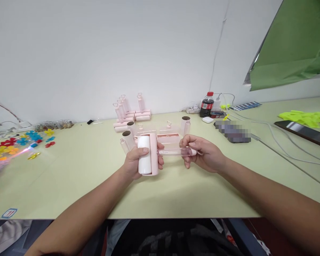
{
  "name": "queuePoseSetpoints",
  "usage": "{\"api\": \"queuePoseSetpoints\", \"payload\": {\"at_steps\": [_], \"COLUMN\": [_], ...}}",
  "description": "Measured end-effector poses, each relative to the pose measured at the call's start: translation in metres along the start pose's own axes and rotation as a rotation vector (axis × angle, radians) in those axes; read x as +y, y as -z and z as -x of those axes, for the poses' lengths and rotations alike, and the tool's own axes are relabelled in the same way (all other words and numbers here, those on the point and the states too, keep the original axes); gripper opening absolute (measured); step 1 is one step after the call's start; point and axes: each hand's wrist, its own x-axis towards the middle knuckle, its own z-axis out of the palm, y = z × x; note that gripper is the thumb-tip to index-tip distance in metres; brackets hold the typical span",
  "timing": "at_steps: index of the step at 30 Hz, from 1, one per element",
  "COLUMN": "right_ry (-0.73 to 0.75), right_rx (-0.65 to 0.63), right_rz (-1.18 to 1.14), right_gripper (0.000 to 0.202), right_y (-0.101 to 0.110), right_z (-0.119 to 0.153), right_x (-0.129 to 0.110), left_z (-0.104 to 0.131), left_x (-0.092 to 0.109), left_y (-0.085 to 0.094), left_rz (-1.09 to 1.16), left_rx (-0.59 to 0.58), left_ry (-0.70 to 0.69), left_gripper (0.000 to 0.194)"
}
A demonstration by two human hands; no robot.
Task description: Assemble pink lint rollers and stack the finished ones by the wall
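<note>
Held above the table is a lint roller (144, 158) with a white roll in a pink holder. My left hand (133, 161) is wrapped around it, thumb on the white roll and fingertips behind the holder. A see-through pinkish handle (173, 152) extends from the holder's right side. My right hand (204, 153) pinches the far end of this handle between thumb and fingers. Just behind my hands lie a pink holder (167, 136) and clear handles. Bare cardboard-cored rolls (186, 124) stand upright nearby, partly hidden.
At the wall stand several pink lint rollers (140, 106) with heart-shaped loops on top. Colourful plastic pieces (24, 138) lie at the left. A cola bottle (206, 105), a phone (304, 132), cables and bright yellow material (304, 116) occupy the right side.
</note>
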Motion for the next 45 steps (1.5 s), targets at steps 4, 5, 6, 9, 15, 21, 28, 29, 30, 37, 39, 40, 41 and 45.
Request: {"api": "queuePoseSetpoints", "payload": {"at_steps": [4, 5, 6, 9, 15, 21, 28, 29, 30, 37, 39, 40, 41, 45], "right_ry": [-0.151, -0.191, -0.226, -0.269, -0.231, -0.232, -0.234, -0.229, -0.226, -0.235, -0.255, -0.267, -0.278, -0.288], "right_rx": [-0.147, -0.189, -0.226, -0.271, -0.293, -0.305, -0.255, -0.247, -0.238, -0.121, -0.108, -0.1, -0.094, -0.12], "right_rz": [-0.001, -0.003, -0.002, 0.015, -0.067, -0.154, -0.147, -0.151, -0.155, -0.224, -0.26, -0.275, -0.285, -0.304], "right_gripper": [0.036, 0.042, 0.045, 0.045, 0.023, 0.029, 0.045, 0.045, 0.044, 0.036, 0.04, 0.043, 0.043, 0.043], "right_y": [-0.002, -0.002, -0.001, 0.0, -0.002, -0.002, -0.001, 0.0, 0.0, -0.004, -0.007, -0.01, -0.012, -0.018], "right_z": [0.005, 0.006, 0.007, 0.009, 0.008, 0.006, 0.003, 0.002, 0.002, -0.003, -0.005, -0.005, -0.006, -0.007], "right_x": [-0.001, 0.0, 0.0, 0.0, 0.0, 0.003, 0.01, 0.011, 0.012, 0.03, 0.038, 0.04, 0.042, 0.044], "left_z": [0.0, 0.0, 0.0, 0.001, 0.001, 0.001, 0.0, 0.0, 0.0, 0.003, 0.0, -0.002, -0.004, -0.009], "left_x": [0.0, 0.0, 0.001, 0.002, 0.001, 0.0, -0.004, -0.004, -0.003, 0.006, 0.001, -0.002, -0.006, -0.016], "left_y": [-0.002, -0.003, -0.004, -0.005, -0.004, -0.005, 0.0, 0.001, 0.001, -0.016, -0.017, -0.016, -0.015, -0.014], "left_rz": [-0.044, -0.05, -0.055, -0.065, -0.084, -0.08, -0.086, -0.077, -0.06, 0.14, 0.112, 0.099, 0.088, 0.004], "left_rx": [0.02, 0.024, 0.024, 0.016, 0.025, 0.049, 0.058, 0.055, 0.045, -0.081, -0.11, -0.133, -0.16, -0.212], "left_ry": [0.012, 0.007, 0.001, -0.005, 0.027, 0.052, 0.046, 0.052, 0.06, 0.028, 0.036, 0.052, 0.069, 0.093], "left_gripper": [0.043, 0.042, 0.041, 0.04, 0.04, 0.039, 0.04, 0.041, 0.042, 0.067, 0.064, 0.064, 0.064, 0.055]}}
